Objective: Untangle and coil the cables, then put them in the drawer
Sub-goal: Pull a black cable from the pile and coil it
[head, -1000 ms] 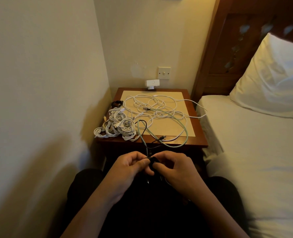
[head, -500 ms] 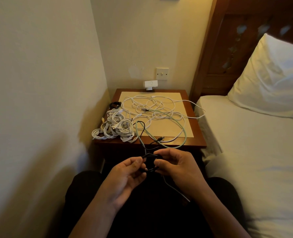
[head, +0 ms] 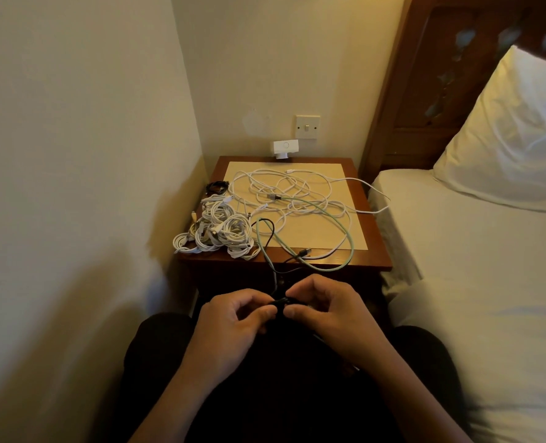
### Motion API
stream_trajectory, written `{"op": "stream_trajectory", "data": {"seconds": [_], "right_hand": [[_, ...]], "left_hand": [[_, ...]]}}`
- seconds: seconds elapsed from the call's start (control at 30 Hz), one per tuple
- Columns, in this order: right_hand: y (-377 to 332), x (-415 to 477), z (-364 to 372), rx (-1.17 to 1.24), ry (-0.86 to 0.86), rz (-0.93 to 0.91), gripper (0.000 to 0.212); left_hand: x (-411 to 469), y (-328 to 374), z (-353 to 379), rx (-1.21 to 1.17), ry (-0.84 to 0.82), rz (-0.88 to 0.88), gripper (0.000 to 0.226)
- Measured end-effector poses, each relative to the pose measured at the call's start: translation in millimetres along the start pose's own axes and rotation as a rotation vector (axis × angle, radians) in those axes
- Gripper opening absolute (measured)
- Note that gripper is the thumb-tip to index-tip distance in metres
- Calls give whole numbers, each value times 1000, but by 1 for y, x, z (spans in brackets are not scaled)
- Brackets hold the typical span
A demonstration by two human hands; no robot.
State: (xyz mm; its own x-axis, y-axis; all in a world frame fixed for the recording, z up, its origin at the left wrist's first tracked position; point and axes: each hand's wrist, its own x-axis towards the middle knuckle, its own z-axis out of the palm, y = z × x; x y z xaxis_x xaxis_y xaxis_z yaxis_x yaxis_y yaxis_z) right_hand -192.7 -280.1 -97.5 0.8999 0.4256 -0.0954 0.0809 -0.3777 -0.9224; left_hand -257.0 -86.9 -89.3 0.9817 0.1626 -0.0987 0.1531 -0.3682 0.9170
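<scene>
Black cable (head: 279, 302) is pinched between my hands, just in front of the table's (head: 375, 251) near edge. My left hand (head: 233, 324) and right hand (head: 326, 314) each curl thumb and forefinger onto it, and it runs up onto the tabletop. White coils (head: 220, 231) sit at the left. Loose white cables (head: 292, 191) and a green cable (head: 345, 231) sprawl across the middle.

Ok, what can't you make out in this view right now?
1. Drawer: head view, the nightstand front is in dark shadow, so no drawer shows.
2. How far the black cable is coiled: head view, hidden by the left hand and right hand, lost against the dark lap.
3. Plugs in the white bundle: too small to tell.
</scene>
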Motion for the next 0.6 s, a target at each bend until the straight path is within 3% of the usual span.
{"op": "stream_trajectory", "data": {"seconds": [0.1,0.33,0.43,0.6], "right_hand": [[3,3,4,179,18,61,25],[6,14,-5,334,20,110,23],[7,26,-4,287,-16,89,28],[12,64,-13,196,42,18,32]], "left_hand": [[3,-1,4,-228,33,-102,15],[13,-8,3,-458,-43,-239,14],[25,-10,-1,-412,-29,-221,15],[66,-11,-28,-338,199,-91,17]]}}
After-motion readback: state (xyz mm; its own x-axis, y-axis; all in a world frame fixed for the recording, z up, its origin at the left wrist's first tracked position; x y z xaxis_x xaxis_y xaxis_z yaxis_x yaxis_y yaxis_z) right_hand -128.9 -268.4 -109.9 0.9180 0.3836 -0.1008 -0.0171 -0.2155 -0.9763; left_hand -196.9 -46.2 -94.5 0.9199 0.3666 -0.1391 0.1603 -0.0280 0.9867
